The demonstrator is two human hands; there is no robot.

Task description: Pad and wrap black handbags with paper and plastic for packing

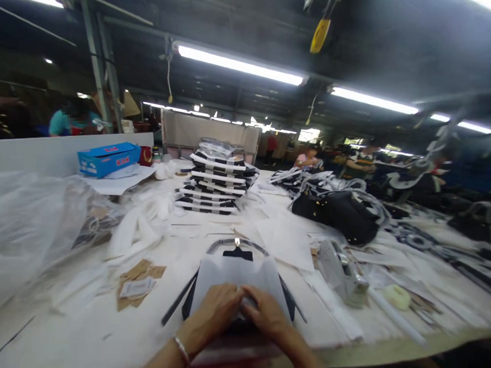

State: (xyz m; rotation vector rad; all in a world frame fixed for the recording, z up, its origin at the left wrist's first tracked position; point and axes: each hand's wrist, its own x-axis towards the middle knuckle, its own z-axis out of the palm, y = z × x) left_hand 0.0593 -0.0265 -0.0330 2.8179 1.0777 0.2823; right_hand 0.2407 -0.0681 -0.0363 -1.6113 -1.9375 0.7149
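Note:
A black handbag (290, 298) lies on the table in front of me, its curved handle (221, 243) pointing away and a small metal clasp (237, 242) at the far end. Over most of the bag spreads a translucent white wrapping sheet (237, 274). My left hand (222, 304) and my right hand (265, 309) meet at the near part of the bag. Their fingers are curled and close together, gripping the sheet; the exact fingertip hold is partly hidden. Dark straps stick out on both sides of the bag.
Flat black-and-white bags are stacked (215, 180) behind. Left lie brown tags (140, 283), crumpled clear plastic (31, 226) and a blue box (109, 159). On the right are a tape dispenser (341, 272), a tape roll (397, 296) and a black bag (338, 212). Other people work farther back.

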